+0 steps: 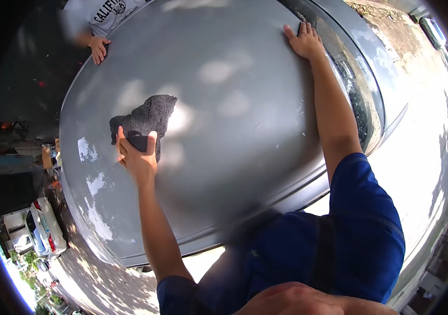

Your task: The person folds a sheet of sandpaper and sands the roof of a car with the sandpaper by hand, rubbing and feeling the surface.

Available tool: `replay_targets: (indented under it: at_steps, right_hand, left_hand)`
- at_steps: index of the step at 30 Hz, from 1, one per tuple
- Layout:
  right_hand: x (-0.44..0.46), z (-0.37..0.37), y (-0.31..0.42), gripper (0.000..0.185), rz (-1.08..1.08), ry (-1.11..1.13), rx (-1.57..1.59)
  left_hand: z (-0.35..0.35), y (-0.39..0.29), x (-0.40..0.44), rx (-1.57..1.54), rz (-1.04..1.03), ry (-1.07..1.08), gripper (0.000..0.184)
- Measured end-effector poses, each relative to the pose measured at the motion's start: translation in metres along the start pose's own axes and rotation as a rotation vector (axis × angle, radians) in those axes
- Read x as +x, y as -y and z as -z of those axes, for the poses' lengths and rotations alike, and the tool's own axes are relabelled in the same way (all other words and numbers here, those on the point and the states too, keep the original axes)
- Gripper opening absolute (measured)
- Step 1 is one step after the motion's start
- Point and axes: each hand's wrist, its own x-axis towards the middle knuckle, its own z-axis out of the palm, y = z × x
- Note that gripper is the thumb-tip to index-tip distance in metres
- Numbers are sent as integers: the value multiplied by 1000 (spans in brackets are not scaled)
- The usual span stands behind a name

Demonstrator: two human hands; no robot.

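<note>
Fingers of the left hand, left of centre in the frame, are gripping a small black block between thumb and fingertips. The block is resting against a ragged dark cloth, which is lying on the curved panel of a gray car. Toward the upper right, the right hand is spreading its fingers near the car's window glass; something dark is showing beside them, too small to identify. At the upper left, another person's hand is resting on the panel's edge. Farther off, a white car is standing at the lower left.
</note>
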Motion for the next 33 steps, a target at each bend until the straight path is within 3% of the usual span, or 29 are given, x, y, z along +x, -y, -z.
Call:
replay_targets:
  at_steps: [1,3,7,9,11,12,14,15,16,18,19,21,22,23,24,25,27,28,30,32,33]
  right_hand:
    - [-15,-7,22,104,42,-39,-83]
    - [-98,-14,106,106,425,18,-85]
    - [-225,6,166,105,925,220,-56]
    - [-154,1,124,92,691,-30,-153]
    - [-75,-13,40,83,695,-92,-244]
    - [-32,-30,4,79,815,-198,-371]
    - [-9,-62,-9,70,1159,-847,-638]
    - [-27,-67,1,66,1189,-989,-608]
    - [-96,-55,51,72,1218,-638,-477]
    - [-250,-18,169,84,1052,-2,-127]
    - [-252,-9,168,86,1157,70,-137]
    - [-176,-16,110,85,909,-15,-157]
    - [-99,-26,48,86,715,-93,-305]
    - [3,-51,-48,85,685,-139,-760]
    - [14,-16,-55,85,427,45,-604]
    - [10,-14,-59,84,87,52,-240]
    - [19,-68,-55,87,576,-165,-632]
    - [-48,-60,18,88,646,-131,-363]
    - [-196,-21,142,88,995,50,-185]
    - [-272,5,167,87,1204,87,-122]
    - [-255,1,148,86,1116,87,-145]
  left_hand:
    - [1,-2,2,34,27,13,113]
    - [1,3,3,32,-6,-2,114]
    - [-8,13,2,-116,-97,-104,114]
    - [13,-10,0,-54,-41,-103,112]
    - [12,-11,-2,-38,-2,-171,120]
    - [7,-6,-3,-69,-6,-190,123]
    - [1,0,-1,-178,60,-86,127]
    - [1,2,-3,-185,45,-97,128]
    - [3,5,-4,-172,32,-91,128]
    - [11,13,-11,-231,-22,-108,129]
    - [11,9,-3,-229,-1,-67,128]
    - [17,9,-4,-218,38,-7,127]
    - [16,5,-5,-220,62,7,127]
    - [18,0,-4,-223,87,19,127]
    - [20,0,0,-216,103,26,127]
    - [14,1,0,-227,102,-22,127]
    - [9,-1,-1,-238,102,-40,127]
    - [9,-1,1,-238,98,-57,127]
    - [10,-2,-1,-253,90,-70,126]
    - [19,3,-5,-305,68,-57,124]
    - [14,17,-7,-435,9,-61,120]
